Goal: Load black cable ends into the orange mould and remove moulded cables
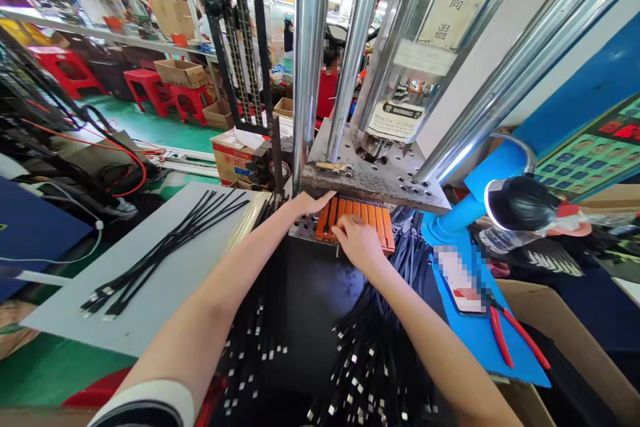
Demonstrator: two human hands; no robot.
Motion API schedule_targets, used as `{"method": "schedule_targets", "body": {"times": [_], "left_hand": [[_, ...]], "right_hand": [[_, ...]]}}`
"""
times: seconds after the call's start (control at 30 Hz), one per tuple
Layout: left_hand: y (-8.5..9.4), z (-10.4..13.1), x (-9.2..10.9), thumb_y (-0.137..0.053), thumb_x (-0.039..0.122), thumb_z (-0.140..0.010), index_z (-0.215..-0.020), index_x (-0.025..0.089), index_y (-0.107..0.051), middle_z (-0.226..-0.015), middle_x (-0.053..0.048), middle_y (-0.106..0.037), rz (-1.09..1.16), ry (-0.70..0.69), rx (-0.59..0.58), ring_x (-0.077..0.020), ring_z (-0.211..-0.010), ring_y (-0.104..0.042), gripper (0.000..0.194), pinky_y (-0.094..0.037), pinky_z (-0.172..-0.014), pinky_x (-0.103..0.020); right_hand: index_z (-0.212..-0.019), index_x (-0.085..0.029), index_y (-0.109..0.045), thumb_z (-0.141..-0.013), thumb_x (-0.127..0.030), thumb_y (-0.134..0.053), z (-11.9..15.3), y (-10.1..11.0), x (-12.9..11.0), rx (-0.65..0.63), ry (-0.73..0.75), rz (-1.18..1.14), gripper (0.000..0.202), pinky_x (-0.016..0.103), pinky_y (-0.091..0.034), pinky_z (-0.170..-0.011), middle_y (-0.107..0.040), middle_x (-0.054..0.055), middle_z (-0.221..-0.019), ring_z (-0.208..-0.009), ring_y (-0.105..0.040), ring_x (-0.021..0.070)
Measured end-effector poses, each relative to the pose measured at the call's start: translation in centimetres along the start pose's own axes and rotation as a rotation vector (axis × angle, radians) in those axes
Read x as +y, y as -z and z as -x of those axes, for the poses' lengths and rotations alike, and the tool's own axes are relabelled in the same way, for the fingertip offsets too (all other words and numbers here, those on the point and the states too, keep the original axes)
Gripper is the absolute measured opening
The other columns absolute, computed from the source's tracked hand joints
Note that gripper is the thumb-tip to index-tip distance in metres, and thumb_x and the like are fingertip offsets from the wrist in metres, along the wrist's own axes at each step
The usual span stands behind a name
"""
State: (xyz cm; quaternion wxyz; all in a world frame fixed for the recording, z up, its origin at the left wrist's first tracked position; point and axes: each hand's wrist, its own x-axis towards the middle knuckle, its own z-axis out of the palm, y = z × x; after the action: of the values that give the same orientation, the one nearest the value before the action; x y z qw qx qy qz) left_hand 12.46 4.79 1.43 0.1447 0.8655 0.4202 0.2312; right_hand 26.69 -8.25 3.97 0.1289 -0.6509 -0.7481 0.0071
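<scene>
A black cable point(329, 219) lies along a groove of the orange slotted block point(383, 230), under the press's thick metal plate point(370, 183). My left hand point(313, 203) reaches in at the block's left side, thumb tip at the cable's far end; its other fingers are largely hidden, but it appears closed on the cable. Over the front of the block, my right hand point(357, 237) has its fingers curled and pinched at the cable's near end. Bundles of black cables with metal plugs hang on both sides of the block, the right bundle point(370, 347) being thicker.
More black cables point(170, 247) lie on a grey board point(185, 293) at left. Steel columns point(310, 67) rise around the press. At right are red-handled pliers point(505, 333), a phone point(460, 280), a black lamp point(520, 203) and a cardboard box point(560, 327). A person in red point(327, 93) is behind.
</scene>
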Motion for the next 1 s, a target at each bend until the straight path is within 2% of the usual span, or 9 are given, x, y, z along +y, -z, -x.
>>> {"method": "schedule_targets", "body": {"times": [0.07,0.2,0.33,0.43,0.53,0.67,0.87,0.93,1.0], "left_hand": [[0.6,3.4,-1.5,-0.041,0.037,-0.098,-0.121,0.013,-0.058,-0.125,-0.016,-0.058,-0.124,0.122,0.049,-0.0291,-0.119,-0.054,0.037,-0.042,-0.101,-0.047],[1.9,9.0,-5.1,-0.052,0.037,-0.089,-0.106,0.008,-0.060,-0.119,-0.025,-0.057,-0.262,0.493,0.066,-0.0366,-0.117,-0.052,0.035,-0.043,-0.095,-0.044],[3.2,9.9,-7.6,-0.051,0.029,-0.086,-0.081,0.014,-0.061,-0.090,-0.014,-0.066,-0.120,0.600,0.030,-0.0283,-0.094,-0.061,0.019,-0.045,-0.083,-0.036],[4.3,9.6,-8.0,-0.053,0.032,-0.083,-0.076,0.016,-0.059,-0.077,-0.008,-0.065,-0.002,0.639,0.095,-0.0230,-0.080,-0.061,0.018,-0.044,-0.074,-0.031],[5.6,9.8,-7.4,-0.055,0.023,-0.078,-0.085,0.017,-0.062,-0.072,-0.003,-0.063,0.125,0.615,0.151,-0.0188,-0.072,-0.058,0.012,-0.042,-0.072,-0.028],[7.2,10.0,-5.4,-0.056,0.017,-0.074,-0.095,0.016,-0.062,-0.063,0.001,-0.056,0.325,0.596,0.200,-0.0154,-0.063,-0.053,0.022,-0.042,-0.067,-0.026],[8.2,10.0,-1.1,-0.050,0.043,-0.088,-0.110,0.014,-0.055,-0.077,-0.004,-0.058,0.843,0.610,0.088,-0.0103,-0.054,-0.049,0.036,-0.044,-0.054,-0.024],[8.3,10.2,0.6,-0.052,0.057,-0.087,-0.107,0.014,-0.058,-0.083,-0.007,-0.060,1.110,0.608,-0.024,-0.0080,-0.050,-0.043,0.048,-0.038,-0.048,-0.022],[8.5,10.6,2.5,-0.053,0.067,-0.083,-0.103,0.014,-0.061,-0.076,-0.005,-0.058,1.263,0.544,-0.102,-0.0064,-0.046,-0.035,0.057,-0.029,-0.043,-0.021]], "right_hand": [[-0.087,-0.019,-0.066,-0.098,-0.026,-0.053,4.0,0.1,0.2,-0.110,0.030,0.125,0.019,0.025,-0.040,-0.062,-0.068,0.007,-0.088,-0.084,-0.067,0.0207],[-0.098,-0.011,-0.067,-0.096,-0.014,-0.049,8.8,-0.4,1.4,-0.346,-0.145,0.329,0.018,0.028,-0.042,-0.058,-0.068,0.015,-0.086,-0.081,-0.070,0.0267],[-0.104,-0.007,-0.064,-0.087,0.005,-0.041,8.8,-0.7,1.9,-0.465,-0.136,0.305,0.031,0.030,-0.045,-0.062,-0.068,0.017,-0.090,-0.084,-0.071,0.0275],[-0.099,-0.013,-0.066,-0.089,0.001,-0.043,8.7,-0.3,1.6,-0.429,-0.026,0.178,0.029,0.029,-0.043,-0.063,-0.066,0.012,-0.093,-0.080,-0.069,0.0238],[-0.093,-0.017,-0.066,-0.095,-0.010,-0.046,8.6,0.6,0.9,-0.316,0.076,-0.075,0.022,0.028,-0.042,-0.067,-0.065,0.007,-0.090,-0.080,-0.066,0.0205],[-0.078,-0.018,-0.064,-0.095,-0.017,-0.051,7.6,1.6,-0.2,-0.137,0.191,-0.483,0.022,0.026,-0.039,-0.067,-0.062,0.001,-0.075,-0.072,-0.061,0.0162],[-0.074,-0.018,-0.063,-0.092,-0.021,-0.055,6.3,1.6,-1.2,-0.017,0.167,-0.756,0.020,0.024,-0.030,-0.055,-0.055,-0.004,-0.060,-0.054,-0.047,0.0122],[-0.072,-0.018,-0.063,-0.092,-0.024,-0.055,6.3,1.5,-1.1,-0.011,0.163,-0.810,0.022,0.024,-0.029,-0.054,-0.053,-0.004,-0.059,-0.054,-0.046,0.0119],[-0.072,-0.018,-0.063,-0.091,-0.026,-0.054,6.5,1.6,-0.9,0.002,0.147,-0.868,0.022,0.023,-0.031,-0.054,-0.055,-0.003,-0.061,-0.055,-0.048,0.0124]]}}
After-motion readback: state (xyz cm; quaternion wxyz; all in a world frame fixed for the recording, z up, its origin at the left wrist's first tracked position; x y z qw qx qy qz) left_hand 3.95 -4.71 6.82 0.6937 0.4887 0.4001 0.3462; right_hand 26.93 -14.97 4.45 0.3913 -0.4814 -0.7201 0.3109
